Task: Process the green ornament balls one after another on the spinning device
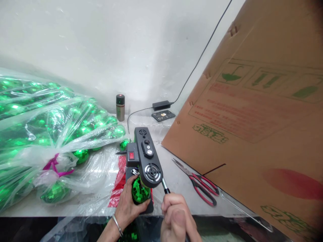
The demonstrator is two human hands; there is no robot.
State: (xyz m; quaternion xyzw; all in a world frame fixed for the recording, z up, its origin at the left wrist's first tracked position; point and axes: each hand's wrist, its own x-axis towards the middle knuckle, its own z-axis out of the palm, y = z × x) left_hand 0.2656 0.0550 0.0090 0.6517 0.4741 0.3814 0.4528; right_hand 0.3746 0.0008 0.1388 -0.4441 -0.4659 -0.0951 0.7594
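A green mirrored ball (140, 191) sits under the front end of a black machine (148, 158) with a red switch. My left hand (128, 205), with a bracelet at the wrist, grips the ball from the left, thumb along its lower side. My right hand (176, 213) is closed round the black handle of a metal lever (165, 185) that comes out of the machine's right side. Beneath the machine is a black base, partly hidden by the ball and my left hand, with red material (119, 185) beside it.
Clear plastic bags of green balls (58, 124) fill the left. Red-handled scissors (202, 188) lie at the right, before a large cardboard box (239, 111). Behind stand a flask (120, 108), a phone (163, 115) and a power adapter (161, 105) with its cable.
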